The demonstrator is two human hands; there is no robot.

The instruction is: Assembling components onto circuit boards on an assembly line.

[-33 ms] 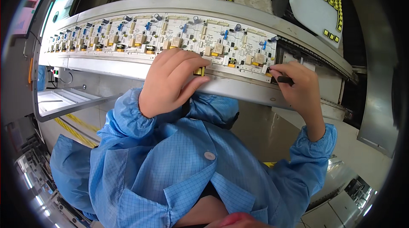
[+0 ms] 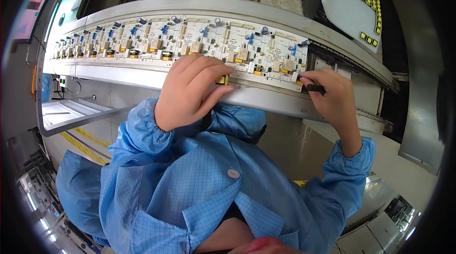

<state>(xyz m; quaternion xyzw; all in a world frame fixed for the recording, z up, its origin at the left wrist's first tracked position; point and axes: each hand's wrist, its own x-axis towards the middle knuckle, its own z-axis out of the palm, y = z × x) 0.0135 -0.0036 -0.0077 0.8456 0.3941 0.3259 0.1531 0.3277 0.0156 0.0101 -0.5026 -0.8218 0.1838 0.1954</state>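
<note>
Frame centre: left hand, fingers half-curled round yellow part, cannot tell grip. Frame right: right hand pinches black tool near board; light, steady touch seems best.

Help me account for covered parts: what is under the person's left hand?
Under the left hand, part of a yellow component is visible, and the metal rail shows on both sides. The lower edge of a white circuit board is partly covered; anything else there is hidden.
</note>
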